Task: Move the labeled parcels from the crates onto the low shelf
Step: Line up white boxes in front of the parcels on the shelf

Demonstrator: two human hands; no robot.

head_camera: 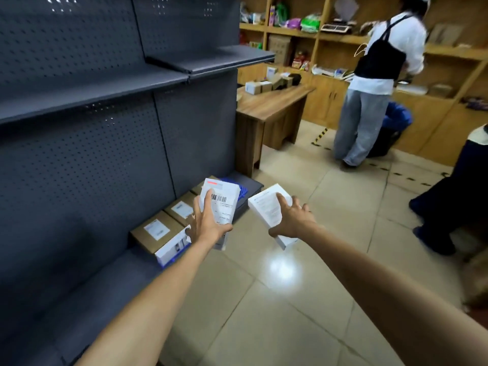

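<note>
Your left hand [208, 224] grips a white parcel [227, 192] bearing a barcode label with a red stripe, and your right hand [291, 220] grips a white box [264, 207] with print too small to read, both held just beside the low shelf [105, 286] where labelled brown parcels [158, 233] rest.

Even indoor light from overhead; a bright glare patch on the floor [281, 268] tiles. Soft overall blur, wide-angle bending at the edges, dark shelf [87, 273] dim in shadow.
</note>
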